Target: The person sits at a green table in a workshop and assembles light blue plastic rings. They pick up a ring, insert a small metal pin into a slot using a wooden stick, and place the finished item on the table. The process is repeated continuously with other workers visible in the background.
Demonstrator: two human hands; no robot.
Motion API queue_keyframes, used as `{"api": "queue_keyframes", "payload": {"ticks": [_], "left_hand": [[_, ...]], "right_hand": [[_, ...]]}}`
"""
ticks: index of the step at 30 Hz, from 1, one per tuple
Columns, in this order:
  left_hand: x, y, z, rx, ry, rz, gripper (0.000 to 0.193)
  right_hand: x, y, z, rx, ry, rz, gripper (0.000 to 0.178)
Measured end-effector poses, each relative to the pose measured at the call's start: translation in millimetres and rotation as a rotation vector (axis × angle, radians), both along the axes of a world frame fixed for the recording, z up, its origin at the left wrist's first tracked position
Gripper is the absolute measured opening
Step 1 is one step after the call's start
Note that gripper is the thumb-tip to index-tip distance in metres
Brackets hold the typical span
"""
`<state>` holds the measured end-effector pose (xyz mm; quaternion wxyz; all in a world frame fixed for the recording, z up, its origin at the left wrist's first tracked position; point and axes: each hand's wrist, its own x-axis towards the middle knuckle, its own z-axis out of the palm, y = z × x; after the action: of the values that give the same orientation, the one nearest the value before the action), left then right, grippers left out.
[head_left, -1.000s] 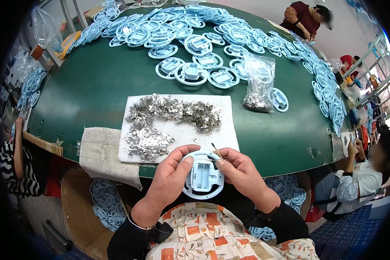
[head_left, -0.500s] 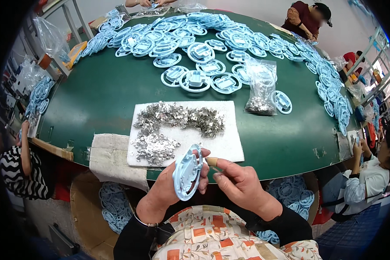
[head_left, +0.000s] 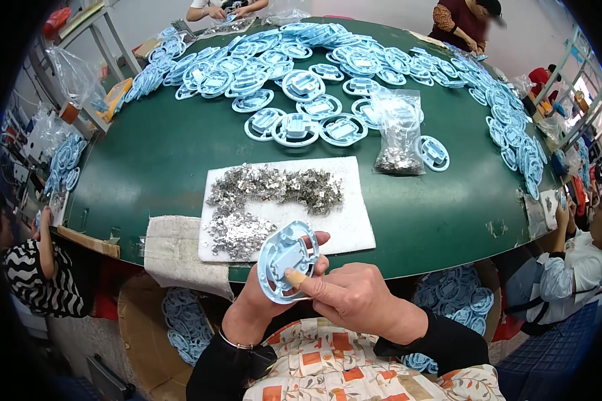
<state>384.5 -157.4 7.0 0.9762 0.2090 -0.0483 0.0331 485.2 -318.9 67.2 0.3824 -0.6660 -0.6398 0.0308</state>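
Note:
A light blue plastic steering-wheel-shaped part [head_left: 289,255] is held tilted in my left hand [head_left: 253,299], its ribbed inner side facing up. The fingers of that hand wrap around its far rim. My right hand [head_left: 360,299] presses its index finger, covered at the tip by a tan finger cot [head_left: 294,277], onto the inside of the part. The other right fingers are curled, and whatever they may hold is hidden. Just beyond the part, small shiny metal clips [head_left: 242,230] lie in heaps on a white foam board [head_left: 344,230].
More blue parts [head_left: 343,129] are piled along the far side of the green table [head_left: 147,154]. A clear bag of metal pieces [head_left: 398,160] stands right of the board. A pale cloth [head_left: 174,250] hangs over the near edge. Cartons [head_left: 137,334] of parts stand below; co-workers sit around.
My right hand has moved left, bringing its index fingertip onto the part. My left hand has turned the part so that its inner side shows more. The whole view has shifted slightly.

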Motion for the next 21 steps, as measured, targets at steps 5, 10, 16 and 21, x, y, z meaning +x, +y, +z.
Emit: {"api": "queue_keyframes", "payload": {"ticks": [5, 10, 16, 21], "left_hand": [[-6.3, 1.9, 7.3, -0.295, -0.016, -0.134, 0.075], [-37.8, 17.8, 13.4, -0.229, -0.086, -0.094, 0.094], [-122.4, 46.8, 19.6, -0.185, 0.043, 0.051, 0.098], [-220.9, 73.7, -6.0, -0.166, 0.163, 0.244, 0.077]], "right_hand": [[11.4, -10.9, -1.1, 0.090, 0.109, -0.027, 0.048], [28.7, -33.0, -7.2, 0.145, 0.153, -0.224, 0.022], [47.0, -57.0, -28.7, 0.100, 0.210, -0.392, 0.018], [59.3, -69.6, -55.9, 0.162, 0.276, -0.446, 0.021]]}}
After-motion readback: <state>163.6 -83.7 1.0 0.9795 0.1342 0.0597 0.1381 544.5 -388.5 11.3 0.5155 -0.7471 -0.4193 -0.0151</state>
